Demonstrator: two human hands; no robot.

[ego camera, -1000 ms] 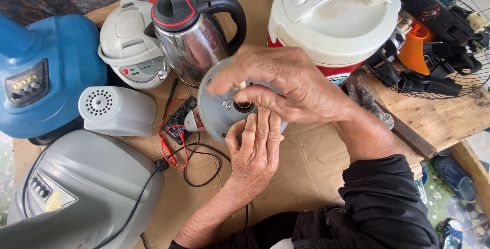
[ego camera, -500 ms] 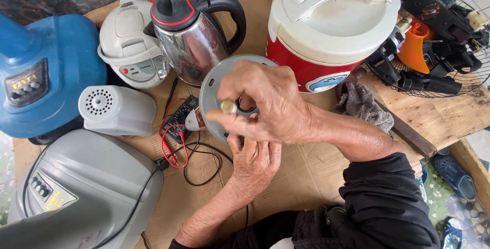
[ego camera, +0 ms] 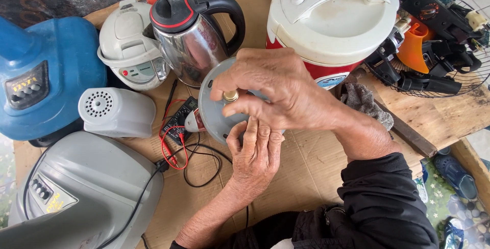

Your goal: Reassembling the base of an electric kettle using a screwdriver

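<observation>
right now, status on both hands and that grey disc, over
Left hand props grey disc from below. Right hand pinches brass knob at its centre. Kettle and multimeter crowd close behind.

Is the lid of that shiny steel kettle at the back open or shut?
Shut. The black, red-rimmed lid sits flat on top of the steel kettle, with no gap showing.

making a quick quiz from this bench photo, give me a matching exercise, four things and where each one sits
Things:
1. steel kettle
2. grey disc
3. wire basket
4. blue machine

Places:
A. far right, full of black parts
B. held in both hands
C. left edge
D. behind the disc, beside the white cooker

Pairs: 1-D, 2-B, 3-A, 4-C
</observation>
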